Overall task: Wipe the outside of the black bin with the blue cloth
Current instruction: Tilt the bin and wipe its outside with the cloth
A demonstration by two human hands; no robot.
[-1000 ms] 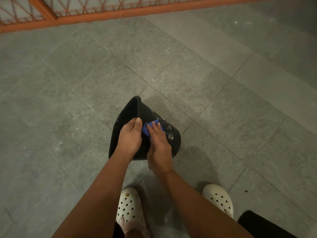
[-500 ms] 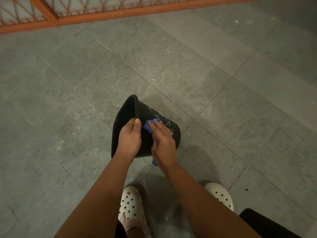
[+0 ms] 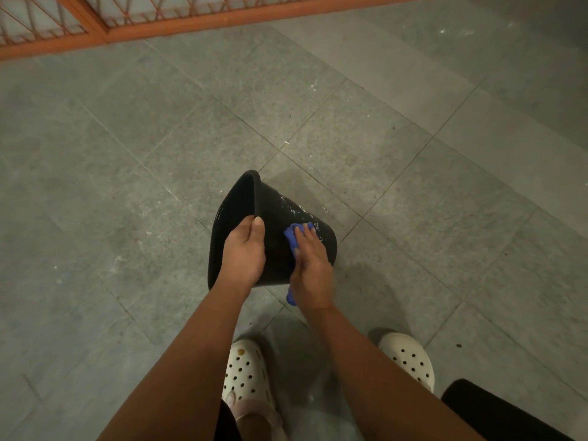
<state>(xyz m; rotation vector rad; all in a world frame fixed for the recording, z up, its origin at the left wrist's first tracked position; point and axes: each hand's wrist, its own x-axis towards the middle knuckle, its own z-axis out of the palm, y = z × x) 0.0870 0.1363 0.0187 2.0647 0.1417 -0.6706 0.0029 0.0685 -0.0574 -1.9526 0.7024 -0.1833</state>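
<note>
The black bin is tipped on its side above the grey tiled floor, its mouth facing left and its base to the right. White wet streaks show on its outer wall near the base. My left hand grips the rim, thumb on the outside. My right hand presses the blue cloth flat against the bin's outer wall with straight fingers. A corner of the cloth hangs out below my right wrist. Most of the cloth is hidden under the palm.
An orange metal railing runs along the far edge of the floor. My two feet in white perforated clogs stand just below the bin. A dark object sits at the bottom right corner.
My right hand with the cloth has slid to the right along the bin wall, away from my left hand. The bin has tilted slightly, showing more wall between the hands.
</note>
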